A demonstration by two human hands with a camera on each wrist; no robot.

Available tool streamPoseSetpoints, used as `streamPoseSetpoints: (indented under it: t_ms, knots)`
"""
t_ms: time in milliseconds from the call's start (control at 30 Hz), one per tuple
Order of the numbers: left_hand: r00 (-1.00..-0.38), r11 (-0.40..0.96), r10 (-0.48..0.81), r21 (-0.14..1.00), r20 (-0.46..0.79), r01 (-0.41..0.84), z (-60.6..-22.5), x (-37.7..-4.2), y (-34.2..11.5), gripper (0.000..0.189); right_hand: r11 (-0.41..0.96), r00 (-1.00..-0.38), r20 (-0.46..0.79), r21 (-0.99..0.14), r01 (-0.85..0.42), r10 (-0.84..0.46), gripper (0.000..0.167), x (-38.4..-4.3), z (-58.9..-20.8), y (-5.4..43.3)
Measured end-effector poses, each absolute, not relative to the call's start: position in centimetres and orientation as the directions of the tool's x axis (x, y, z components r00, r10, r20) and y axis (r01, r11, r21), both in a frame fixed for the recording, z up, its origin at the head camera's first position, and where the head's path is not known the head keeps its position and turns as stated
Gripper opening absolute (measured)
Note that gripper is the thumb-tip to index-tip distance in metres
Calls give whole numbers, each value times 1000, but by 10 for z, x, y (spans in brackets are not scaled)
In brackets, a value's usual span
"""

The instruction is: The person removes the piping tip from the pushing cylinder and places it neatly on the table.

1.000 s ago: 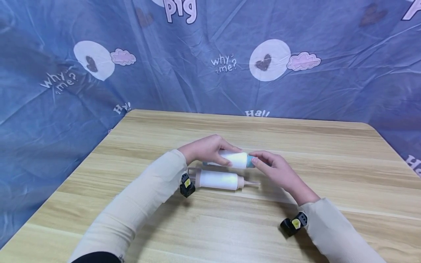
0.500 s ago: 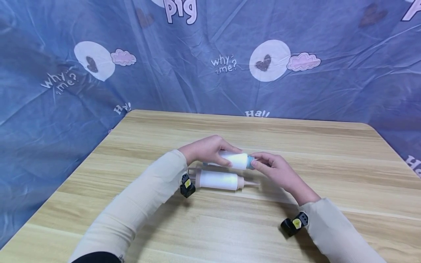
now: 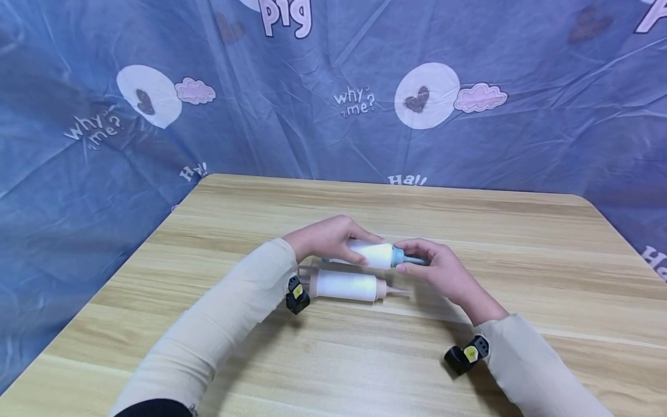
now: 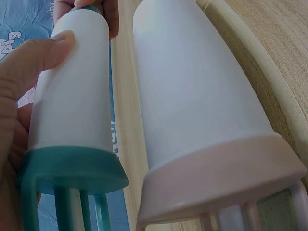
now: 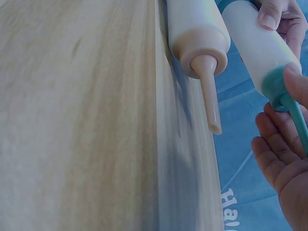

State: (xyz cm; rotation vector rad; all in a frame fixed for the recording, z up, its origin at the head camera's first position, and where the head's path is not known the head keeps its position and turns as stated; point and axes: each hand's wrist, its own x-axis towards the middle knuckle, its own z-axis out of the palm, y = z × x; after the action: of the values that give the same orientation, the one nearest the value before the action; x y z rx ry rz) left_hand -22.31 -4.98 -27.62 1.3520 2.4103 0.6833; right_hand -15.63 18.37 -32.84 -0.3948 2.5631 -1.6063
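Observation:
My left hand grips the white barrel of a bottle, which has a teal nozzle cap and a teal pronged base. The bottle lies sideways, its long thin nozzle pointing right. At the cap, my right hand has the thumb on the near side and fingertips around the far side; the other fingers lie partly extended below the nozzle in the right wrist view. Nearer to me, a similar white bottle with a beige nozzle cap and pronged base lies untouched on the table.
The wood-grain table extends around both bottles. A blue printed cloth hangs behind its far edge. Each wrist carries a small black camera, the left camera close beside the beige bottle's base.
My right thumb and fingers have shifted around the teal cap and spread apart, bringing its nozzle into view. The left hand and the beige bottle have stayed in place.

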Motion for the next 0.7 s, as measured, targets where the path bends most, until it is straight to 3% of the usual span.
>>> streamPoseSetpoints:
  t_ms: [367, 700]
  knots:
    - [-518, 445, 855, 536, -16, 717, -276, -223, -48, 48, 448, -963, 95, -870, -204, -254, 47, -156, -327, 184]
    - [-510, 436, 860, 533, -10, 725, -276, -223, -49, 48, 436, -954, 45, -883, -176, -295, 45, -155, -330, 186]
